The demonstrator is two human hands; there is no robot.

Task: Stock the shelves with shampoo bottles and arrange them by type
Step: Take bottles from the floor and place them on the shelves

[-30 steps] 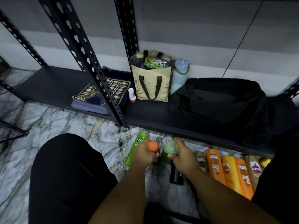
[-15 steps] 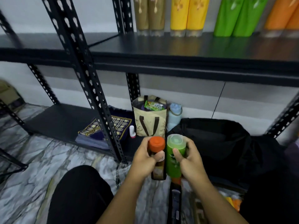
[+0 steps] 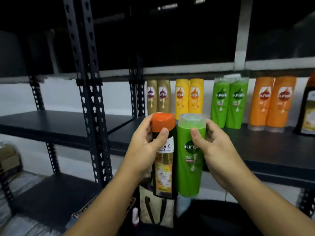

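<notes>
My left hand (image 3: pixel 148 143) grips a dark bottle with an orange cap (image 3: pixel 164 160), held upright. Beside it my right hand (image 3: pixel 215 145) grips a green shampoo bottle (image 3: pixel 190 167), also upright, the two bottles almost touching. Both are raised in front of the middle shelf (image 3: pixel 255 142). On that shelf stand pairs of bottles against the wall: two gold (image 3: pixel 158 97), two yellow (image 3: pixel 189 96), two green (image 3: pixel 229 103) and two orange (image 3: pixel 272 103). A dark bottle (image 3: pixel 308 109) stands at the far right, cut off by the frame edge.
Black perforated uprights (image 3: pixel 90 99) rise left of my hands. A bare black shelf (image 3: pixel 59 123) lies to the left, with a lower shelf (image 3: pixel 51 198) beneath. A beige tote bag (image 3: pixel 156 212) and a small white bottle (image 3: pixel 135 217) sit below the held bottles.
Both hands lifted the two bottles from floor level up to the middle shelf's height. My view tilted upward, so the stocked shelf now fills the frame.
</notes>
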